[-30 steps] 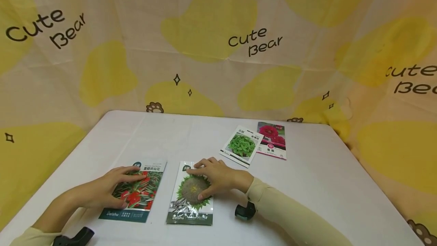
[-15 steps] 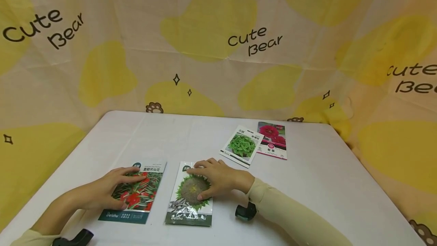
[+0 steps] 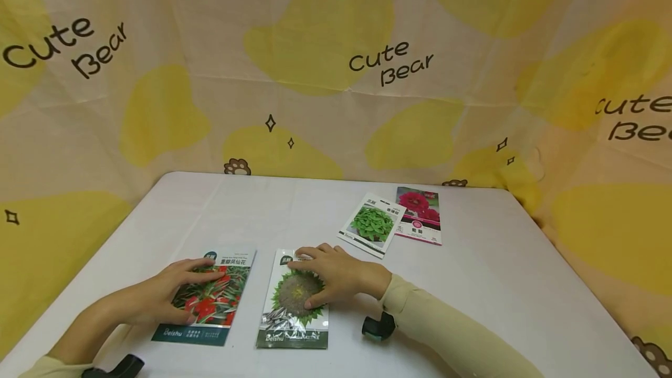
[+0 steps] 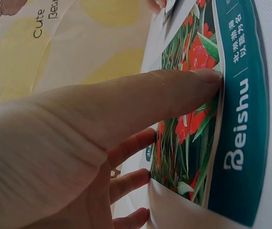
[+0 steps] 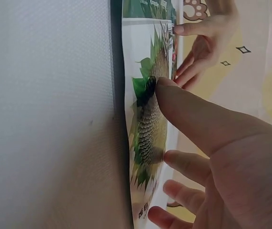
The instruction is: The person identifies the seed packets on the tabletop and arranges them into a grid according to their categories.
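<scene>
My left hand [image 3: 154,296] rests on a seed packet with red flowers [image 3: 236,287] and a teal lower band. In the left wrist view, the thumb [image 4: 145,102] lies nearly straight on the printed front, and the other fingertips touch near its edge. To the right is a seed packet picturing a large round seed head [image 3: 291,293], flat on the table. My right hand [image 3: 341,273] lies over its right side with fingers spread. Seen from the right wrist, the thumb [image 5: 193,109] and fingertips touch the face of that packet [image 5: 147,133].
Farther back, a white packet with green leaves [image 3: 371,223] overlaps a packet with magenta flowers [image 3: 420,209]. All lie on a white-covered table [image 3: 472,284]. A yellow-patterned cloth [image 3: 320,34] hangs behind it. A black wrist device [image 3: 378,326] sits below the right wrist.
The seed-head packet has shifted very slightly under my right hand. Both hands otherwise keep their places on the packets.
</scene>
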`<state>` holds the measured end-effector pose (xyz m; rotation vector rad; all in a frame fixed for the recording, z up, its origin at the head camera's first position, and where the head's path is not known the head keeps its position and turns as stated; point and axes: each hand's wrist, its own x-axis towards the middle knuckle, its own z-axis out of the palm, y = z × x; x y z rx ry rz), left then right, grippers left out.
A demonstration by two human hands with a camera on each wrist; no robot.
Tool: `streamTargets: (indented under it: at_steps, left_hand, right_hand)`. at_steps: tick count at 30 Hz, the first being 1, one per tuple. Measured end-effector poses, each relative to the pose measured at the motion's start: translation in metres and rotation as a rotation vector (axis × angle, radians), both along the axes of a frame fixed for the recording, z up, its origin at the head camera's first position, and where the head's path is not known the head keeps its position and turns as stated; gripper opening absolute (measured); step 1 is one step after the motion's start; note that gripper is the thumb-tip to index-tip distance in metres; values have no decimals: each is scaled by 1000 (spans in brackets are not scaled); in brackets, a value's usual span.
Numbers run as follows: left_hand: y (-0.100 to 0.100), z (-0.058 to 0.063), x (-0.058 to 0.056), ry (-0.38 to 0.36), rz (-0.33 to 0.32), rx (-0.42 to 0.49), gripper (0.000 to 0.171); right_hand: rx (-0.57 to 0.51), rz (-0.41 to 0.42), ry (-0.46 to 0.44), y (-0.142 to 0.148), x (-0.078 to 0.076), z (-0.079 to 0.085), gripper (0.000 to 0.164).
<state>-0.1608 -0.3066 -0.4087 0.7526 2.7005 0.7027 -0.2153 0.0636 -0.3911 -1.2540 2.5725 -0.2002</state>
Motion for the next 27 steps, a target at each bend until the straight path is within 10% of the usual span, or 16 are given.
streamTargets:
  at_steps: [27]
  left_hand:
    - [2,1,0,-42,29,-4,78]
  right_hand:
    - [-209,-86,1,40,-26,10,68]
